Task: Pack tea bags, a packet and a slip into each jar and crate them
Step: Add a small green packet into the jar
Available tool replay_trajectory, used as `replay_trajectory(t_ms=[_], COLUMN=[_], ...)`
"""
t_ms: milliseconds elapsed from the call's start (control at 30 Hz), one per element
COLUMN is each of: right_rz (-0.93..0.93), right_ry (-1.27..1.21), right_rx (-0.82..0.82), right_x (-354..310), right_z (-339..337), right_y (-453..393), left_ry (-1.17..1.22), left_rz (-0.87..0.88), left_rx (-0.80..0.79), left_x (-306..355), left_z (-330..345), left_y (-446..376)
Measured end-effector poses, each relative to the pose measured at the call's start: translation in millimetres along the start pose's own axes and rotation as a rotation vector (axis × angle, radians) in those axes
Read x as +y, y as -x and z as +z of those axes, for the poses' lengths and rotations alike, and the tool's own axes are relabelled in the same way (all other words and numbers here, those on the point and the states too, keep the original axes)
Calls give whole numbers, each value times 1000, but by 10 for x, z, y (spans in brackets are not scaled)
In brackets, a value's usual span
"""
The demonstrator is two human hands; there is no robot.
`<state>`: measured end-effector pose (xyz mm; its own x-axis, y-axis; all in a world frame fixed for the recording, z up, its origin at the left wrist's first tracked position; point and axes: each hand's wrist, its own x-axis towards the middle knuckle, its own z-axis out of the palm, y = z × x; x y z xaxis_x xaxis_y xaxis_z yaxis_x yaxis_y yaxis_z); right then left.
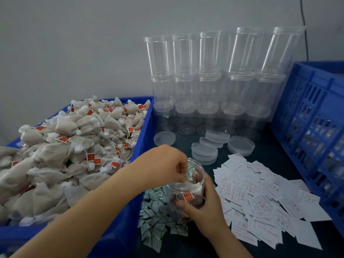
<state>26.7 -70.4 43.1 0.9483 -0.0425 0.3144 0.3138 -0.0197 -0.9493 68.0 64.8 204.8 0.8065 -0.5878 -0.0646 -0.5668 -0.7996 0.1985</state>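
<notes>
Steadying the jar at lower centre of the frame, the right hand wraps its fingers round the clear wall, likely so the mouth stays still and tilted toward the other hand. The left hand hovers at that mouth, its grip pinched together on a small green-and-white packet that sits partly inside the rim, apparently being dropped in. Tea bags already lie in the jar; one red tag shows through the wall. No slip seems to be inside yet, though the glare makes that uncertain.

The supplies lie within easy reach on the desk: a packet pile just beside the jar, slips spread at lower right, loose lids behind. At left a blue bin is heaped with tea bags. Empty jars stand stacked at upper centre. A blue crate fills the right edge; what it holds cannot be made out.
</notes>
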Motion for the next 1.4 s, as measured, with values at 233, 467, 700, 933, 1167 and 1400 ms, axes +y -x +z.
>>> replay_trajectory(t_ms=[233,467,700,933,1167,1400], right_rz=[-29,-9,20,38,-3,-85], right_ry=[-3,15,-16,0,12,-47], right_rx=[-15,-11,-26,-15,-8,83], right_x=[-10,42,36,19,-55,-297], right_z=[7,7,9,8,4,-162], right_y=[-21,-27,-25,-15,33,59], left_ry=[-62,-142,-193,-190,-135,158], left_rz=[-1,-12,-20,-7,-10,-49], left_rx=[-59,-125,-131,-131,-34,214], left_x=[62,83,94,99,106,107], left_z=[73,71,71,43,-84,-319], left_y=[-37,-64,-75,-65,-75,-234])
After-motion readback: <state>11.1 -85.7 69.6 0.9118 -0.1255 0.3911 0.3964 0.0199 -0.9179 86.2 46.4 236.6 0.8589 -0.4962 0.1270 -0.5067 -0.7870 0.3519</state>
